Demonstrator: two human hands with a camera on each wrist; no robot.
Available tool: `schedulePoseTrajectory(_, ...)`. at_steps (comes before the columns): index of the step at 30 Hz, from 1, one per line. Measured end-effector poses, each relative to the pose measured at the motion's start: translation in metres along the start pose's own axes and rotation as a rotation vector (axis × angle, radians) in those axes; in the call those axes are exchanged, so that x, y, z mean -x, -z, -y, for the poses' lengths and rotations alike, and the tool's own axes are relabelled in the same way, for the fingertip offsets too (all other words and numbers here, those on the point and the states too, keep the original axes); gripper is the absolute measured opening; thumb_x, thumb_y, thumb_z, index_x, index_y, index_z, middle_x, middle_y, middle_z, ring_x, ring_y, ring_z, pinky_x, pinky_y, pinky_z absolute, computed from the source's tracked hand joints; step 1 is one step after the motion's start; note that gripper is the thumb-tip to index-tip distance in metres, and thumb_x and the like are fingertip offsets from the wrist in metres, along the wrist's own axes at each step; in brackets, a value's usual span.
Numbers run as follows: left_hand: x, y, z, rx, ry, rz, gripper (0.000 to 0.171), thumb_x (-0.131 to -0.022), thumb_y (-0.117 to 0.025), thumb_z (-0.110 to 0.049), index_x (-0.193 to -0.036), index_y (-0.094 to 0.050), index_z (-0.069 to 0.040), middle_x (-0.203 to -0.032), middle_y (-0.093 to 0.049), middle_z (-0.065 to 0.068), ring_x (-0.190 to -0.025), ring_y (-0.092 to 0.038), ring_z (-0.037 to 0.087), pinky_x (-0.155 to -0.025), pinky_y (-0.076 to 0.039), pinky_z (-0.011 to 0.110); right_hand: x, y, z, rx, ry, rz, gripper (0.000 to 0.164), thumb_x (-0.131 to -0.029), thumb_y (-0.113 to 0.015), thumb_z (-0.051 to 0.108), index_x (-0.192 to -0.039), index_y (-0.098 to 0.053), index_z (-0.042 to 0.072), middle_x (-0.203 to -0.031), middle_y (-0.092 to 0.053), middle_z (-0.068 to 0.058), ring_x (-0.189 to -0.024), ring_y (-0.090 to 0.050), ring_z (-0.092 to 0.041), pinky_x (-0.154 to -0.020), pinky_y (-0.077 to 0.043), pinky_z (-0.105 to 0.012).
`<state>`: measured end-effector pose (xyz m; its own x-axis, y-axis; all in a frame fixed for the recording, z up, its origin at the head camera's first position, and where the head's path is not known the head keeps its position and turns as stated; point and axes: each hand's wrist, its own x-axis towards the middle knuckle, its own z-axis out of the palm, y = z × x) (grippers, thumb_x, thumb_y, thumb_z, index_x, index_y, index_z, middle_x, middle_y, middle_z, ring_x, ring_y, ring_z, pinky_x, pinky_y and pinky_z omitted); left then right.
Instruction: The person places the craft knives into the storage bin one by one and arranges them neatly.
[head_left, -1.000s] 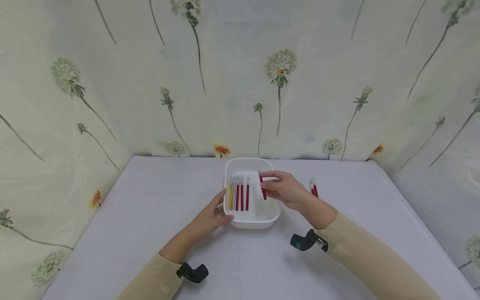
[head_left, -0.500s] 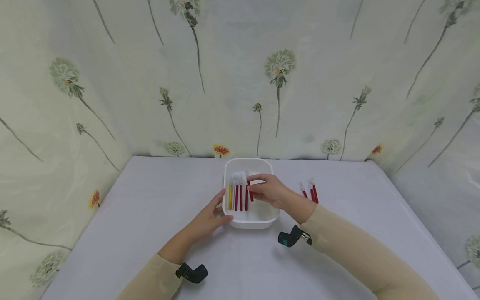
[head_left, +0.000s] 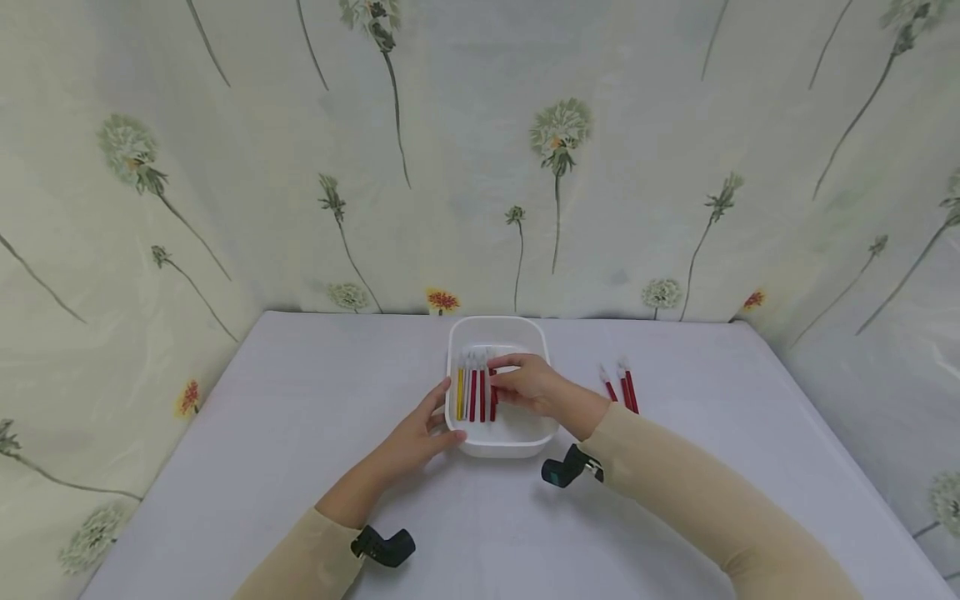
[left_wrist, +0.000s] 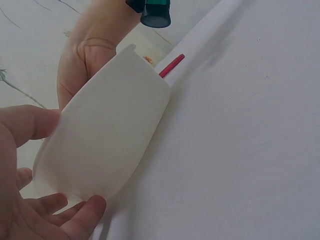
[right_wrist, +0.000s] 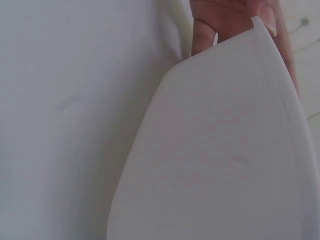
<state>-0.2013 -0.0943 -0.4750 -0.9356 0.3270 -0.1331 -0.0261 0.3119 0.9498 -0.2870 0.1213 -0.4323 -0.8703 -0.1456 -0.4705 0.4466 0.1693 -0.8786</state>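
The right grip (head_left: pixel 531 385) has moved a red stick (head_left: pixel 495 397) leftward.

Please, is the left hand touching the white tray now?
Touching: the left wrist view shows the left hand with its fingers against the white tray at its edge.

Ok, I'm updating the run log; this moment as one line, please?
left hand: against white tray | right hand: pinches red pen in tray | tray: yellow pen, more red pens | table: loose red pens beside tray
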Motion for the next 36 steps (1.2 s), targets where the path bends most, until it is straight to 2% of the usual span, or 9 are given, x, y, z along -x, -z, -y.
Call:
schedulePoseTrajectory(7, 0.001, 0.001, 0.0, -0.001, -0.006, 0.006, 0.09, -0.092, -0.073, -0.028, -0.162, -0.016, -0.025, -0.163, -0.026, 0.013, -0.144, -0.037, 0.037, -0.106, -0.042, 0.057, -0.007, -0.003, -0.002, 0.0, -0.006, -0.018, 0.035, -0.093, -0.067, 0.0, -0.128, -0.064, 0.004, -0.117, -0.065, -0.018, -0.081, -0.061, -0.019, -0.066, -0.054, -0.024)
schedulePoseTrajectory(15, 0.001, 0.0, 0.0, 0.013, -0.005, 0.006, 0.09, -0.092, -0.073, -0.028, -0.162, -0.016, -0.026, -0.163, -0.026, 0.013, -0.144, -0.036, 0.037, -0.107, -0.041, 0.057, -0.013, -0.005, -0.006, 0.025, -0.007, -0.037, 0.034, -0.093, -0.067, 0.0, -0.127, -0.063, 0.004, -0.112, -0.065, -0.017, -0.073, -0.061, -0.017, -0.064, -0.055, -0.024)
schedulePoseTrajectory(26, 0.0, 0.0, 0.0, -0.003, -0.005, -0.006, 0.089, -0.092, -0.073, -0.028, -0.161, -0.017, -0.027, -0.163, -0.026, 0.013, -0.144, -0.037, 0.037, -0.106, -0.041, 0.057, -0.018, -0.007, -0.014, 0.069, 0.025, -0.064, 0.032, -0.093, -0.068, 0.001, -0.125, -0.066, 0.006, -0.119, -0.063, -0.018, -0.077, -0.062, -0.019, -0.065, -0.056, -0.024)
schedulePoseTrajectory(36, 0.001, -0.001, -0.002, -0.011, -0.008, -0.002, 0.089, -0.093, -0.073, -0.028, -0.162, -0.016, -0.024, -0.164, -0.025, 0.014, -0.144, -0.037, 0.037, -0.106, -0.042, 0.056, -0.017, -0.008, -0.018, 0.126, 0.062, -0.089, 0.03, -0.093, -0.069, 0.002, -0.123, -0.067, 0.006, -0.118, -0.065, -0.017, -0.076, -0.064, -0.017, -0.068, -0.058, -0.025)
